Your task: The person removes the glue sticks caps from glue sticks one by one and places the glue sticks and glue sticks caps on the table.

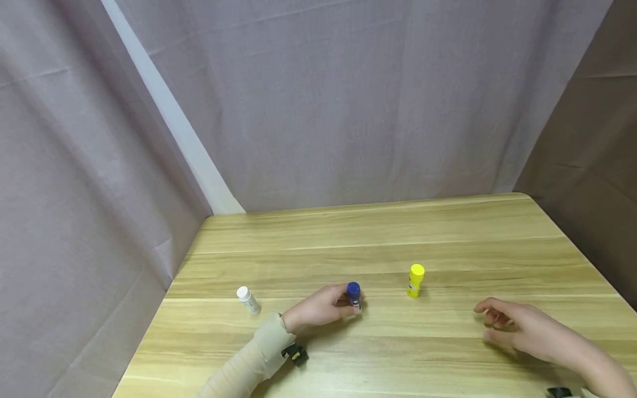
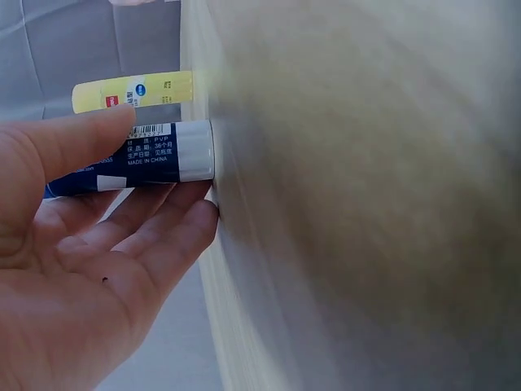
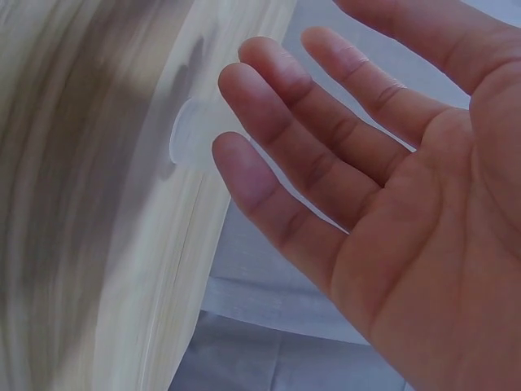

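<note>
A dark blue glue stick (image 1: 354,296) stands upright on the table, and my left hand (image 1: 325,305) holds it between thumb and fingers. In the left wrist view its white base end (image 2: 195,151) meets the tabletop. A yellow glue stick (image 1: 415,281) stands a short way to the right of that hand. Farther left, behind the left wrist, is a white glue stick (image 1: 248,300). My right hand (image 1: 522,329) hovers at the right with loosely bent fingers and nothing in it; the right wrist view shows its palm and fingers (image 3: 293,151) apart.
The wooden table (image 1: 308,243) ends at a grey curtain (image 1: 323,110) behind and on the left. A darker cloth panel (image 1: 592,149) borders the right side. A pale, translucent patch (image 3: 189,134) shows near the right fingertips; I cannot tell what it is.
</note>
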Available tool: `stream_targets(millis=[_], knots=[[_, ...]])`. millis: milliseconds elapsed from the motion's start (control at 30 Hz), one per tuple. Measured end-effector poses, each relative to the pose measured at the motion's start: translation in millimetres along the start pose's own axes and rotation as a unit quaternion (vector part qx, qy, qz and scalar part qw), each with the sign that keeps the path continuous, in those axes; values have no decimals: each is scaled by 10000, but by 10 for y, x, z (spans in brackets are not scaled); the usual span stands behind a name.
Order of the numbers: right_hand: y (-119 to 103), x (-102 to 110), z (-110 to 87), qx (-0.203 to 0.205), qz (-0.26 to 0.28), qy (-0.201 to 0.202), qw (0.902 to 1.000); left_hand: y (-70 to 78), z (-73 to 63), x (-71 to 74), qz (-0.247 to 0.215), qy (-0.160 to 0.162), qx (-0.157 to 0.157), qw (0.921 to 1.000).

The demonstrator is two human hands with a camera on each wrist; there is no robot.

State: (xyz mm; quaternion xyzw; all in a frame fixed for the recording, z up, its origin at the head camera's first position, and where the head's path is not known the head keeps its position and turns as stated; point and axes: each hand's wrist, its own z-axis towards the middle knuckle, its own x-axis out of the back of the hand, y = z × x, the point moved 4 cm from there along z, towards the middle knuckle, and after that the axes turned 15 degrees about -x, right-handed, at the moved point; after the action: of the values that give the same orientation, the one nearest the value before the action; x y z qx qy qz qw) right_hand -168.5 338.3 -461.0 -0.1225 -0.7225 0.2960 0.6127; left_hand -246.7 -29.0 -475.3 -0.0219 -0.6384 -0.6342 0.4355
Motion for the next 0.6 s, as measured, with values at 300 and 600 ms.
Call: stream_targets(millis=[300, 600], knots=[[-30, 9, 17, -147, -40, -75, 9999, 52, -7, -24, 62, -131, -202, 9997], [-64, 31, 15, -20, -52, -162, 9999, 89, -63, -7, 108, -211, -21, 9997]])
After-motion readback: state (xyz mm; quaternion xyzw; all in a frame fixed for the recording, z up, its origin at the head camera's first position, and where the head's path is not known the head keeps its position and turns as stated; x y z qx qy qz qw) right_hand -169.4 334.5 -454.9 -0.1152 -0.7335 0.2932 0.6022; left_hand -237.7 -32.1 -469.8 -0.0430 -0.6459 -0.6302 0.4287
